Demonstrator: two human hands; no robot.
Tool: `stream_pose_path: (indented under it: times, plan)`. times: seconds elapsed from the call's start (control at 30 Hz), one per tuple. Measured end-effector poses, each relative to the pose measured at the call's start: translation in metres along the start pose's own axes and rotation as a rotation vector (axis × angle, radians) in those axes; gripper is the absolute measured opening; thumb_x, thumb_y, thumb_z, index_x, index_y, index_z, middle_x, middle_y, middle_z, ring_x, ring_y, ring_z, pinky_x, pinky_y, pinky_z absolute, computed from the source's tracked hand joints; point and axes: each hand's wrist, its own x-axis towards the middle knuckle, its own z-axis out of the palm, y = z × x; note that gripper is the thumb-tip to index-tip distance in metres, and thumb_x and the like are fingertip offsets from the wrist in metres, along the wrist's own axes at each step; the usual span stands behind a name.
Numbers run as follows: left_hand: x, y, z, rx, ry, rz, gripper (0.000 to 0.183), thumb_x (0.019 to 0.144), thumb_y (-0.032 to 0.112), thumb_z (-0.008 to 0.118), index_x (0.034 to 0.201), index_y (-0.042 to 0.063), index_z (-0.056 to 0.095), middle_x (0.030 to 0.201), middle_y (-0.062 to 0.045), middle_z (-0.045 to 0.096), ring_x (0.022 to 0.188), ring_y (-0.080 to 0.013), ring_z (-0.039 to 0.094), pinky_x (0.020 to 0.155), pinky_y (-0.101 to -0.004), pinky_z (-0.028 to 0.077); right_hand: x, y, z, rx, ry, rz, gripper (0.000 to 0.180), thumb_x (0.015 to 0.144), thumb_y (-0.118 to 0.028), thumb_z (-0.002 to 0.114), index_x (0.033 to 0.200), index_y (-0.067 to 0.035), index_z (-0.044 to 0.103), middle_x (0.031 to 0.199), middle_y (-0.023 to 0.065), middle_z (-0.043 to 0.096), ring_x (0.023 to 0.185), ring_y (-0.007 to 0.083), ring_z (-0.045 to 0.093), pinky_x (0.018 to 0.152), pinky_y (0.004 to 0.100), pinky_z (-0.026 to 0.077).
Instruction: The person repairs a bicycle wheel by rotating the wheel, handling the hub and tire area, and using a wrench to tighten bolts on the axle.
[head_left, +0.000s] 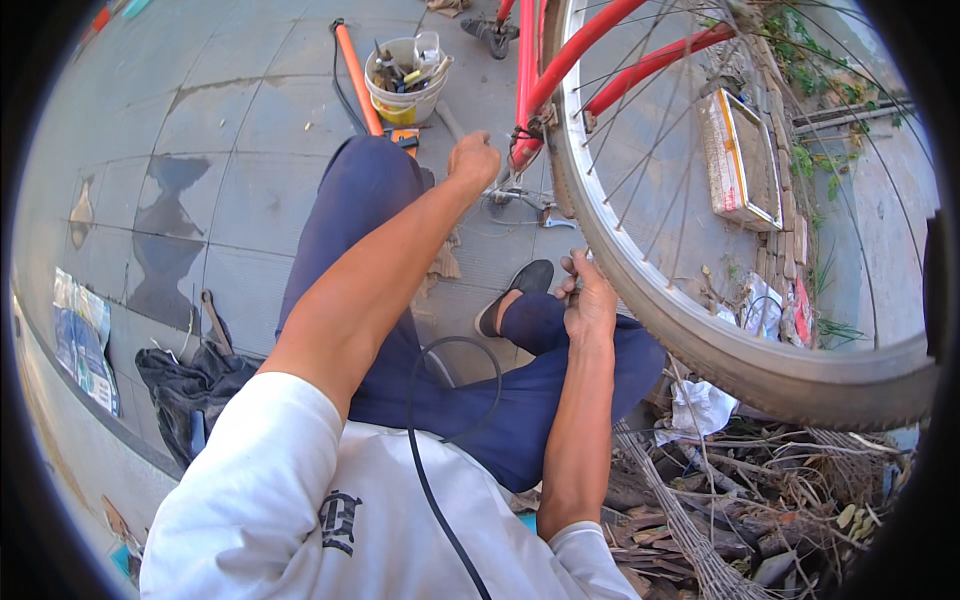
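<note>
My left hand (474, 161) is curled into a fist just left of a red bicycle's fork crown (529, 141). A pale handle (450, 120) passes behind the fist; whether I grip it is unclear. My right hand (590, 294) has its fingers bent together beside the front tyre (630, 300). Anything small between those fingertips is too hard to make out. The bicycle seems to stand upside down, its spoked wheel rim (600, 199) raised at the right. A brake lever (556, 220) with cables lies low, below the fork.
A white bucket (407, 101) of tools stands beyond my left knee, with an orange tube (358, 79) beside it. A wrench (216, 321) and black cloth (196, 397) lie at left. Right are a dirt-filled box (741, 159) and a brushwood pile (735, 510). A black cable (431, 487) crosses my lap.
</note>
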Motion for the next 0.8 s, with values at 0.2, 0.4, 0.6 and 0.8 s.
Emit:
stream_pose_path:
  times: [0.2, 0.4, 0.6, 0.8]
  plan:
    - [-0.004, -0.032, 0.024, -0.173, -0.047, 0.053, 0.04, 0.082, 0.02, 0.055, 0.119, 0.007, 0.062, 0.119, -0.017, 0.062, 0.114, -0.0312, 0.056, 0.097, -0.0379, 0.043, 0.017, 0.011, -0.002, -0.115, 0.009, 0.134, 0.025, 0.086, -0.02, 0.068, 0.101, -0.002, 0.058, 0.083, 0.0069, 0.058, 0.058, 0.0101, 0.047, 0.05, 0.0268, 0.041]
    - [0.006, -0.015, 0.028, -0.405, -0.175, 0.027, 0.036, 0.083, 0.021, 0.059, 0.112, 0.002, 0.065, 0.108, -0.016, 0.067, 0.1, -0.0243, 0.063, 0.089, -0.0328, 0.045, 0.037, 0.018, 0.015, -0.167, -0.018, 0.201, 0.035, 0.087, -0.022, 0.066, 0.111, 0.003, 0.057, 0.085, 0.0069, 0.056, 0.059, 0.0101, 0.046, 0.052, 0.0259, 0.04]
    - [0.011, -0.022, 0.034, -0.43, -0.13, 0.105, 0.031, 0.079, 0.023, 0.064, 0.107, 0.011, 0.069, 0.102, -0.015, 0.068, 0.094, -0.0292, 0.064, 0.084, -0.0352, 0.048, 0.047, 0.018, 0.028, -0.222, -0.011, 0.201, 0.038, 0.087, -0.022, 0.066, 0.113, 0.004, 0.056, 0.085, 0.0071, 0.056, 0.059, 0.01, 0.047, 0.052, 0.026, 0.04]
    - [0.007, -0.011, 0.023, -0.358, -0.176, 0.089, 0.031, 0.08, 0.022, 0.065, 0.106, 0.007, 0.07, 0.099, -0.016, 0.069, 0.09, -0.023, 0.066, 0.082, -0.0316, 0.048, 0.053, 0.022, 0.034, -0.254, -0.011, 0.2, 0.039, 0.087, -0.022, 0.067, 0.113, 0.005, 0.055, 0.085, 0.0074, 0.057, 0.058, 0.0097, 0.047, 0.05, 0.026, 0.041]
